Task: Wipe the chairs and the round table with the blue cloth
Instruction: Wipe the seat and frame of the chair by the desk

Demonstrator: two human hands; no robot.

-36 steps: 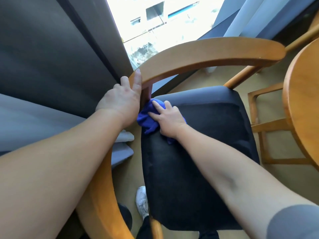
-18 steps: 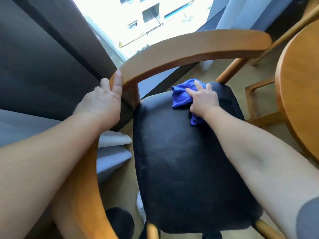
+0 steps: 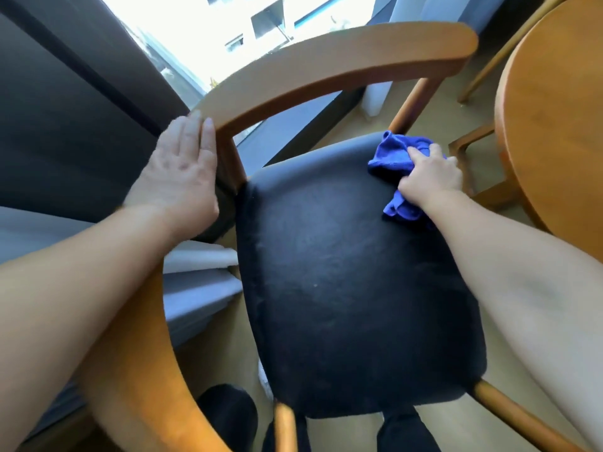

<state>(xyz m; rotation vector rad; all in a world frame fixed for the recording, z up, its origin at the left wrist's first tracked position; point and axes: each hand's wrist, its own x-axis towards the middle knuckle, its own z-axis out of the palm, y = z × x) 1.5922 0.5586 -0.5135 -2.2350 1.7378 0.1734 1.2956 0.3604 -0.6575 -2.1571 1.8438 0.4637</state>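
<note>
A wooden chair with a curved backrest and a black padded seat fills the middle of the view. My right hand grips the bunched blue cloth and presses it on the seat's far right corner. My left hand lies with straight fingers against the left end of the curved backrest, by its upright post. The round wooden table stands at the right edge, only partly in view.
A bright window and a dark frame lie behind the chair. A second chair's wooden legs stand beside the table. Grey and white curtain folds hang at the left. My dark trouser legs and a white shoe show below the seat.
My right hand has swept the blue cloth across the seat's back edge from the left corner to the right corner. My left hand has stayed on the backrest.
</note>
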